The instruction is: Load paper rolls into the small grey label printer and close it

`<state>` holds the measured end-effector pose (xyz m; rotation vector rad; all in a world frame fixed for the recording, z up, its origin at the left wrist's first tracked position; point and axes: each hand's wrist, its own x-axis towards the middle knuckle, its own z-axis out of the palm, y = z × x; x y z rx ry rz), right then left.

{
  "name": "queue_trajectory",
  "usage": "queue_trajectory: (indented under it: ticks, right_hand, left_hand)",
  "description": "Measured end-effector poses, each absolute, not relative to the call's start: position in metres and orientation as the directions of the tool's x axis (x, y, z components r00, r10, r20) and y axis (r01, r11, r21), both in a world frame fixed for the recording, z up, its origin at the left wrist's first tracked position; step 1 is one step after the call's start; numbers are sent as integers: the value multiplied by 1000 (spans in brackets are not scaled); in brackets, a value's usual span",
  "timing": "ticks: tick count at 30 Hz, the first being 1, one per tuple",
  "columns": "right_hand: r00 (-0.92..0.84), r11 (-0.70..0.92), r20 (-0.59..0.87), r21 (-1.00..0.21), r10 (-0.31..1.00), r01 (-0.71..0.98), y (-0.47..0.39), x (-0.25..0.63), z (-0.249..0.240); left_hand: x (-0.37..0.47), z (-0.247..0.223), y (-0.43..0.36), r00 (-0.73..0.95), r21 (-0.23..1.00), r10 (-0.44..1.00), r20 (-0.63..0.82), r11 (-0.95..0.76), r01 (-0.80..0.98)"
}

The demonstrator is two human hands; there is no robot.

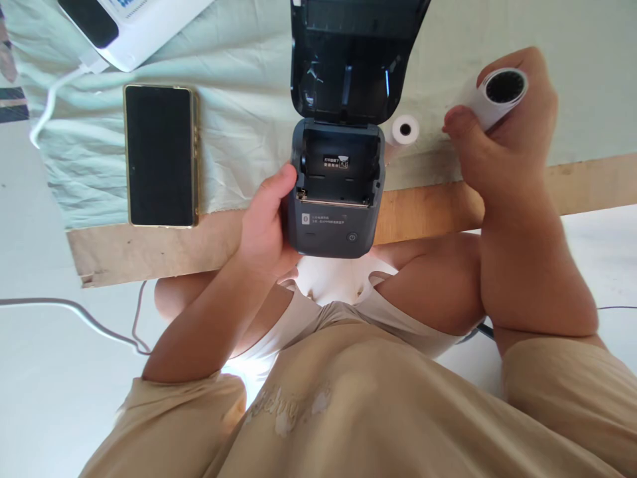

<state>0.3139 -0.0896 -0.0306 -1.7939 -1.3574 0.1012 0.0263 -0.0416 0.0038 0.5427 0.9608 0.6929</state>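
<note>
Tan shirt (378, 398) nearest cam, at 6 o'clock. Beyond it, counter (149, 255) w/ pale green cloth (587, 106), its wood edge running approx 9 to 3. Dk printer (323, 232) is mid-view at the edge, L hand (263, 229) clamped on its 9 o'clock side; can't tell if it rests on the wood. Lid (348, 60) up, thrown back to 12; bay (343, 159) faces cam, long axis 9–3. White device (144, 33) at 11, phone (159, 156) at 9–10, screen dark.

Lg roll (485, 109) is in R hand (522, 133), grip closed round it, thumb on the near-left side. Roll sits btwn 2 & 3 from the bay, well apart; long axis slants approx 2 to 8, hollow end twd 2, so it's off the bay's line. R hand is nearer the roll, L nearer the bay. Sm roll (404, 131) is btwn printer & R hand, just beside the printer's 3 o'clock side, core end up.
</note>
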Motion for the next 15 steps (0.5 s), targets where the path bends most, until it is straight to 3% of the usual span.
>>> queue_trajectory:
  ticks: [6, 11, 13, 15]
  right_hand:
    - [365, 9, 465, -627, 807, 779, -88, 317, -28]
    - [510, -200, 323, -655, 798, 728, -80, 327, -37]
    - [481, -144, 406, -629, 777, 764, -83, 324, -35]
    - [368, 51, 614, -554, 698, 831, -90, 312, -28]
  left_hand:
    - [23, -5, -44, 369, 715, 769, -522, 630, -303]
    - [25, -1, -43, 418, 701, 756, -504, 641, -313]
    - [26, 3, -43, 466, 678, 720, -515, 674, -293]
    - [26, 5, -42, 482, 659, 706, -519, 690, -299]
